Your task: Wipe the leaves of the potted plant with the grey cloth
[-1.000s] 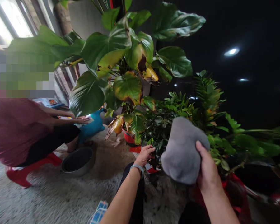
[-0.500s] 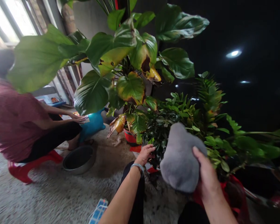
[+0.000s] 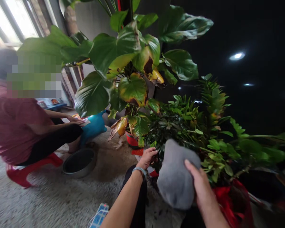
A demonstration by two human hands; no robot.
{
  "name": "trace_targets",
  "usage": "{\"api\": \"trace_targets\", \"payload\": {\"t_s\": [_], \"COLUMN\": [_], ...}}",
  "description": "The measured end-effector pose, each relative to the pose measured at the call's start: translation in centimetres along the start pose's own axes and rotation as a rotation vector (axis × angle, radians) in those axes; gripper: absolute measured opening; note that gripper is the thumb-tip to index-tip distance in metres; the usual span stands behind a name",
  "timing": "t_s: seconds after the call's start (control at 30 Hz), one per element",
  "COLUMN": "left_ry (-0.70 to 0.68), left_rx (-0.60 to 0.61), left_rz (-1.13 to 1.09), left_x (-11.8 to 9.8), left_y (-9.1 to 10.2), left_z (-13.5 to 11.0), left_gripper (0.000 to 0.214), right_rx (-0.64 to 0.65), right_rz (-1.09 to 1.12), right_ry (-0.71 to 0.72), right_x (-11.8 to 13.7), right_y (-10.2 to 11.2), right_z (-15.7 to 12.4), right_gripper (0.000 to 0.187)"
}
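My right hand (image 3: pixel 200 186) is closed on a grey cloth (image 3: pixel 175 177), held low in front of a small dark-leaved potted plant (image 3: pixel 178 123). My left hand (image 3: pixel 147 157), with a bracelet on the wrist, reaches into that plant's lower leaves; its fingers curl round foliage at the base. A tall plant with big green and yellowing leaves (image 3: pixel 130 63) rises behind, in a red pot (image 3: pixel 132 139).
On the left a person in a red top (image 3: pixel 16 123) sits on a red stool (image 3: pixel 21 174), hands on a teal watering can (image 3: pixel 93 126). A metal bowl (image 3: pixel 79 162) lies on the rough floor. A red bag (image 3: pixel 230 202) sits at lower right, a blue packet (image 3: pixel 99 217) near my arm.
My right hand has come down and to the left with the grey cloth, closer to me. The left hand has stayed in the leaves.
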State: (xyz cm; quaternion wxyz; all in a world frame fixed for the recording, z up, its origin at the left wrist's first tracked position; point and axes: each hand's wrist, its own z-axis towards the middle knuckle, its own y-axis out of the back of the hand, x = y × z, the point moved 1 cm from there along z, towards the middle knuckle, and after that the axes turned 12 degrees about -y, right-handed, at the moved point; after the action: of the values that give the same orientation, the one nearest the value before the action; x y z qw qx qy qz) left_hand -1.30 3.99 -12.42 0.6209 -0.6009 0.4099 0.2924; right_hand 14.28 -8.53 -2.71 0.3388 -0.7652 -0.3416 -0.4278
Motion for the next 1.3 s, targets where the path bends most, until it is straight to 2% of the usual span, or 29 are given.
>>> {"api": "trace_targets", "payload": {"t_s": [0.07,0.13,0.17,0.23,0.3,0.37,0.43,0.47,0.53,0.6,0.67,0.7,0.77,0.83,0.93,1.0,1.07,1.13,1.2,1.27,1.3], "left_ry": [-0.009,-0.013,-0.012,-0.005,0.012,0.030,0.038,0.035,0.019,-0.019,-0.075,-0.101,-0.147,-0.168,-0.155,-0.146,-0.160,-0.172,-0.166,-0.154,-0.151], "left_rx": [0.001,0.004,0.007,0.007,-0.003,-0.030,-0.059,-0.075,-0.127,-0.240,-0.373,-0.421,-0.455,-0.435,-0.372,-0.336,-0.312,-0.294,-0.275,-0.242,-0.222], "left_rz": [-0.005,-0.008,-0.006,-0.012,-0.030,-0.042,-0.047,-0.055,-0.084,-0.127,-0.201,-0.249,-0.350,-0.423,-0.448,-0.433,-0.417,-0.404,-0.388,-0.377,-0.375], "left_x": [0.2,0.3,0.3,0.3,0.1,-0.1,-0.4,-0.5,-0.7,-0.7,-0.8,-0.8,-0.9,-0.9,-0.9,-0.6,-0.3,0.0,0.2,0.2,0.2], "left_y": [-0.1,-0.1,-0.1,-0.1,-0.1,0.0,0.0,0.0,-0.1,-0.1,-0.1,-0.1,-0.1,0.0,0.2,0.5,0.7,0.9,0.9,0.8,0.8], "left_z": [0.0,0.0,0.0,-0.1,-0.2,-0.3,-0.3,-0.3,-0.3,-0.1,0.3,0.5,0.9,1.3,1.8,2.0,2.1,2.0,1.8,1.5,1.4], "left_gripper": [0.036,0.036,0.036,0.036,0.036,0.034,0.033,0.032,0.032,0.034,0.037,0.037,0.039,0.038,0.032,0.030,0.029,0.029,0.028,0.027,0.027], "right_rx": [-0.086,-0.063,-0.021,0.070,0.137,0.182,0.191,0.175,0.109,0.067,0.091,0.117,0.147,0.163,0.176,0.169,0.161,0.166,0.193,0.218,0.224], "right_rz": [0.147,0.275,0.294,0.241,0.130,0.037,-0.015,-0.022,0.014,0.103,0.197,0.221,0.202,0.097,-0.103,-0.178,-0.176,-0.087,0.051,0.163,0.172], "right_ry": [0.101,0.115,0.067,-0.115,-0.284,-0.358,-0.339,-0.302,-0.185,-0.039,0.055,0.055,-0.029,-0.141,-0.207,-0.204,-0.179,-0.093,0.020,0.042,-0.013], "right_x": [3.4,5.4,5.5,3.6,0.2,-2.6,-3.3,-2.6,0.4,4.2,7.1,7.8,7.4,5.2,1.6,1.0,2.4,5.0,7.4,8.0,7.4], "right_y": [-0.9,-2.3,-3.0,-3.8,-3.7,-2.7,-1.7,-1.2,-1.0,-1.8,-3.2,-3.9,-5.0,-5.0,-2.8,-1.0,-0.2,-1.0,-3.0,-5.3,-6.2], "right_z": [0.6,1.6,2.1,2.7,2.3,1.2,-0.1,-0.6,-1.0,-0.5,0.5,1.2,2.3,2.8,1.7,0.1,-1.4,-1.9,-1.2,0.5,1.3], "right_gripper": [0.044,0.038,0.033,0.027,0.027,0.032,0.039,0.042,0.047,0.047,0.041,0.037,0.030,0.028,0.036,0.041,0.043,0.043,0.040,0.033,0.029]}}
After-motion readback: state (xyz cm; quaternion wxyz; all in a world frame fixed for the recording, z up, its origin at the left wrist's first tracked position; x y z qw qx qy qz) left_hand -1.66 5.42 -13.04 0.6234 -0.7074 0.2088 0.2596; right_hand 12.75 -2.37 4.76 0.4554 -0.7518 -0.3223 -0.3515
